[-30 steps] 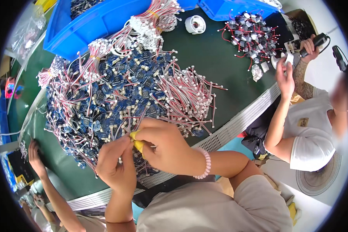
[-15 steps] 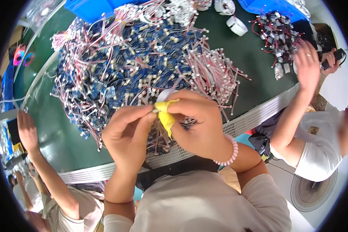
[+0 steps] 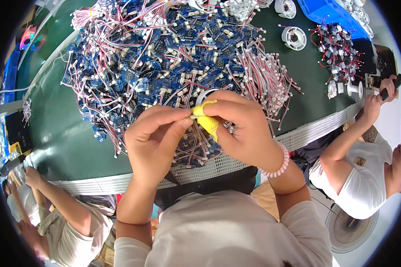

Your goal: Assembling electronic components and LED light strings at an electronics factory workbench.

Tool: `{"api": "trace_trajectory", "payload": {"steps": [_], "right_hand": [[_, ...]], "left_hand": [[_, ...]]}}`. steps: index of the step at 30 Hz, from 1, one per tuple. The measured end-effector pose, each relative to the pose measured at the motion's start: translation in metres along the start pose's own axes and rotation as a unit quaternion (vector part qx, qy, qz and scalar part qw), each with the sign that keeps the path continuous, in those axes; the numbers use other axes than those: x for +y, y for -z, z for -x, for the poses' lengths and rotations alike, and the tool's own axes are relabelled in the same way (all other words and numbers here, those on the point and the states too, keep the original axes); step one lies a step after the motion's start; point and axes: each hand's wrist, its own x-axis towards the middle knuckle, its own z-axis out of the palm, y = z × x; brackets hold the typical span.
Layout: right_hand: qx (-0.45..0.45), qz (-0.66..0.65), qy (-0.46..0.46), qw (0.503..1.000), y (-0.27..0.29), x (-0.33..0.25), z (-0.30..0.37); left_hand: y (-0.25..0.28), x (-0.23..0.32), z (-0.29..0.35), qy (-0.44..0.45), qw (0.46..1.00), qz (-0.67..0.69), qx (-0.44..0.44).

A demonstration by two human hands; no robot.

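Observation:
My left hand pinches a tiny pale piece, likely a wire connector, between thumb and forefinger. Against it press the thumb and forefinger of my right hand. Thin yellow material covers or sits between these right fingertips; whether it is wrapped on or held, I cannot tell. A white curved plastic part shows behind the right fingers, its lower side hidden. Both hands are above the near edge of a big pile of blue circuit boards with red, white and black wires.
Bundled wire leads lie right of the boards. White round housings stand farther back, beside a blue bin and a heap of small wired parts. Co-workers sit at left and right; the right one's hands hold a dark tool.
The view has shifted, with the pile now higher and farther right. My hands stay pinched together. The left co-worker's hand has drawn back from the table; the right one's hands have come together.

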Motion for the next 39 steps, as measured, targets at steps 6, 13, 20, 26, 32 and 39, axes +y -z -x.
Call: {"api": "trace_trajectory", "payload": {"steps": [6, 13, 20, 26, 32, 39], "right_hand": [[0.065, 0.003, 0.021, 0.998, -0.022, 0.002, 0.0], [0.166, -0.024, -0.007, 0.986, -0.033, -0.008, 0.009], [0.142, 0.11, 0.048, 0.983, -0.023, -0.01, 0.004], [0.168, -0.007, -0.008, 0.986, -0.027, -0.018, 0.008], [0.203, -0.146, -0.042, 0.967, -0.034, -0.03, 0.008], [0.257, 0.096, 0.079, 0.958, 0.025, 0.007, -0.017]], "left_hand": [[-0.002, -0.001, -0.001, -0.011, 0.998, -0.038, 0.046], [-0.015, 0.012, 0.002, -0.133, 0.96, -0.233, 0.084], [-0.016, 0.023, 0.0, -0.159, 0.933, -0.319, 0.053], [-0.026, 0.016, 0.001, -0.18, 0.932, -0.301, 0.093], [-0.028, 0.012, 0.004, -0.224, 0.909, -0.322, 0.142], [0.044, 0.035, 0.009, -0.187, 0.907, -0.326, 0.188]]}}
